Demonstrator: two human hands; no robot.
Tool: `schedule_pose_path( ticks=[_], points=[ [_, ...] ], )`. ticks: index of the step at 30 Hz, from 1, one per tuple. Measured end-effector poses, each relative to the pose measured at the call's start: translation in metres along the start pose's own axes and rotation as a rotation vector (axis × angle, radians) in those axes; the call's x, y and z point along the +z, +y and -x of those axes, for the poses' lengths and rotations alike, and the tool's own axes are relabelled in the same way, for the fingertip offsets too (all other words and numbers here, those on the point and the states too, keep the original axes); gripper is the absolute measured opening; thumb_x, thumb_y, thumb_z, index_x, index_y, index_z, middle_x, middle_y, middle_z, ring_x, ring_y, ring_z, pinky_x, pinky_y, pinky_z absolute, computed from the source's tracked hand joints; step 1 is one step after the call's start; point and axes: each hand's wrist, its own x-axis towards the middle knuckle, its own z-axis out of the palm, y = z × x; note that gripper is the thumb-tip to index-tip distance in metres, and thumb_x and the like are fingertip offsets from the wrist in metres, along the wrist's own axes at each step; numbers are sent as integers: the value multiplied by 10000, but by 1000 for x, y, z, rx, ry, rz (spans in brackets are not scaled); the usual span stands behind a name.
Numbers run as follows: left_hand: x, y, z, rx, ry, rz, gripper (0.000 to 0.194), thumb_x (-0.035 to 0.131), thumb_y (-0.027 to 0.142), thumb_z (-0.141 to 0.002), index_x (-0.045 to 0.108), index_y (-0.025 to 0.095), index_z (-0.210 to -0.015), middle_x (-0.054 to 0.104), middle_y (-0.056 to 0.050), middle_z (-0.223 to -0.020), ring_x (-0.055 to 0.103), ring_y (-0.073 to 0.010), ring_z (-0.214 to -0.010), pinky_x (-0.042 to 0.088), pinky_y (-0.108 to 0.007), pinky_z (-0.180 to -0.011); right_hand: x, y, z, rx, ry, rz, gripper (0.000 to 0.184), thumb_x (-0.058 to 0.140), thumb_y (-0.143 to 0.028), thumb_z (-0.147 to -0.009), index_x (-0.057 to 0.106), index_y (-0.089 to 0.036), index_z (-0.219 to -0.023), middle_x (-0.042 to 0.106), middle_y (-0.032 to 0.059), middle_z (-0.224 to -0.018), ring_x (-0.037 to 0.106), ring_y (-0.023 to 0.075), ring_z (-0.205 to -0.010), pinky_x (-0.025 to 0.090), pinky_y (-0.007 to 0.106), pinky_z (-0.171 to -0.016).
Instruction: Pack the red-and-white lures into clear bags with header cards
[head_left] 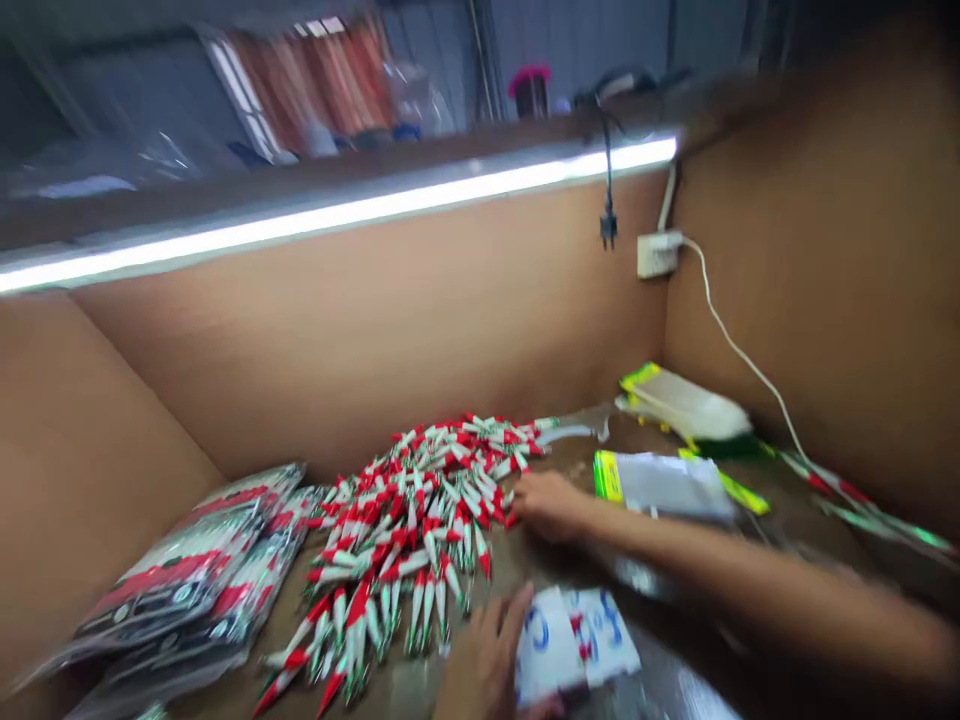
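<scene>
A heap of red-and-white, spindle-shaped fishing lures spreads over the middle of the worktop. At the heap's right edge, my right hand has its fingers curled down on a red-tipped lure; the fingertips are partly hidden. My left hand is low in the view, in front of the heap. Its fingers point away from me with the thumb apart, beside the left edge of a white card with blue writing. Something small and red shows in the middle of that card.
Clear bags of packed lures are stacked at left. On the right lie yellow-edged clear packets and a thicker packet bundle. Board walls surround the worktop. A white cable runs down from a socket; a black plug hangs nearby.
</scene>
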Motion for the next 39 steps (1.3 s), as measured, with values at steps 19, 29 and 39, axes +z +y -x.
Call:
schedule_pose_path(
  ticks=[19, 29, 39],
  points=[
    [-1, 4, 3, -48, 95, 142, 1068, 881, 456, -590, 364, 355, -1519, 512, -94, -1473, 528, -385, -1266, 475, -517, -1044, -36, 29, 47, 358, 393, -686, 163, 633, -345, -932, 686, -218, -1020, 721, 70, -982, 658, 212, -861, 513, 318, -758],
    [-15, 16, 7, -32, 111, 114, 924, 813, 441, -717, 355, 344, -1514, 523, -80, -1442, 529, -336, -1253, 474, -478, -1019, -20, 18, 119, 621, 420, -986, 216, 767, -396, -825, 741, -194, -895, 743, 42, -817, 664, 186, -743, 521, 292, -698],
    [-20, 20, 9, -15, 128, 69, 866, 789, 442, -762, 358, 340, -1506, 526, -76, -1433, 532, -318, -1253, 484, -457, -1012, -22, 9, 125, 340, 549, -930, 46, 715, -275, -884, 719, -230, -878, 730, 48, -960, 678, 206, -926, 543, 347, -845]
  ],
)
